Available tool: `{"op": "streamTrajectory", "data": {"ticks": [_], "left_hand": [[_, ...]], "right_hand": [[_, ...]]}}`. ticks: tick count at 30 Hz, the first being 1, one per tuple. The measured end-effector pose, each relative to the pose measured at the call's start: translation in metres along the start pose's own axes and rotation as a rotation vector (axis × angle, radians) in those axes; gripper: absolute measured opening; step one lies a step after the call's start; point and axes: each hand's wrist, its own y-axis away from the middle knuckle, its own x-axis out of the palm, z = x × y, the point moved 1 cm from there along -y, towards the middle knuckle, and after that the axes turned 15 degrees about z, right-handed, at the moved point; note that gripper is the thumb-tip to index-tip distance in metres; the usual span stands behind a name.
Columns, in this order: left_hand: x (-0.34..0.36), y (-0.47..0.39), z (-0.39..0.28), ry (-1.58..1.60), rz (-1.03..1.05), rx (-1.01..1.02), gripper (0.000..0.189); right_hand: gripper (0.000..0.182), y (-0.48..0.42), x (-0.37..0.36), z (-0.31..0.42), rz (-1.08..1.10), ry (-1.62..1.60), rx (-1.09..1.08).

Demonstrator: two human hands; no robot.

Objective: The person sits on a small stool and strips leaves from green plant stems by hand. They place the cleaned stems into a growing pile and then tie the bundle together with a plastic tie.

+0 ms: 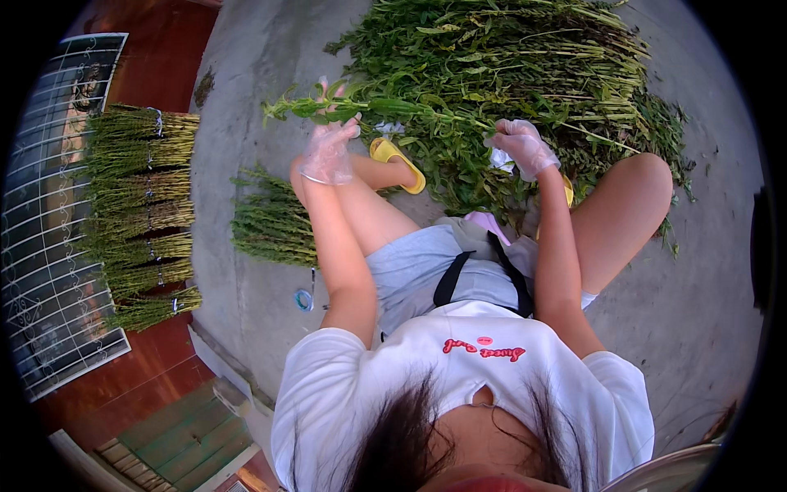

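Note:
A long leafy plant stalk (399, 109) stretches sideways between my hands, above a large heap of cut plants (492, 67). My right hand (516, 144), in a clear plastic glove, is closed on the stalk's thicker end. At the stalk's leafy tip is my left hand (332, 138), also gloved, with its fingers spread around or behind the leaves; whether they grip it I cannot tell. Loose green leaves (467, 184) lie on the ground below, between my feet in yellow slippers (399, 163).
Beside my left leg lies a smaller bunch of stalks (273, 218), with a blue roll of tape (304, 299) near it. Tied bundles (147, 209) stand in a row against the red wall (163, 55) and a barred window (49, 221). The floor (246, 111) is concrete.

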Motion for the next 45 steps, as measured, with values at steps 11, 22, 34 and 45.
{"op": "streamTrajectory", "data": {"ticks": [11,22,34,45], "left_hand": [[-0.034,-0.035,0.015,-0.818,0.239,-0.098,0.033],[-0.082,-0.021,0.010,-0.829,-0.271,-0.191,0.041],[0.060,-0.008,0.029,0.271,-0.061,0.042,0.030],[0.092,0.008,0.029,0.111,-0.217,-0.030,0.036]], "right_hand": [[0.022,0.006,-0.006,0.002,0.068,-0.006,0.063],[0.010,0.013,-0.003,0.009,0.026,-0.098,0.000],[0.037,0.021,0.003,0.025,-0.031,0.256,-0.006],[0.049,-0.006,0.047,0.134,0.176,0.116,-0.252]]}}
